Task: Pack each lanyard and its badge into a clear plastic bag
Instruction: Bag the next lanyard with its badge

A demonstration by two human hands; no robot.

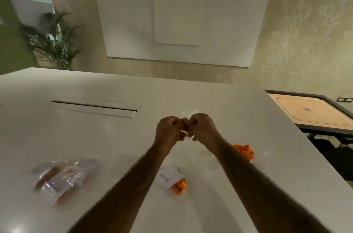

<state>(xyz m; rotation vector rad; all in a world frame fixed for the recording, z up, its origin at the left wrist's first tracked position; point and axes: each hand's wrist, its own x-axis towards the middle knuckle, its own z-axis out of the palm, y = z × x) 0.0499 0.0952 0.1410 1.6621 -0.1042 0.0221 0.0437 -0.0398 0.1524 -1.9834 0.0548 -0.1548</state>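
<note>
My left hand and my right hand are raised together above the white table, knuckles nearly touching. Both pinch the top of a clear plastic bag, which hangs faintly visible between them. Below my forearms lies a white badge card with handwriting, attached to a bunched orange lanyard. A second orange lanyard lies on the table behind my right forearm, partly hidden. At the left lie several packed clear bags with orange lanyards and badges inside.
A long cable slot with a flap is set into the table at the back left. A carrom board stands beyond the table's right edge. Whiteboards hang on the far wall, with a potted plant at the left.
</note>
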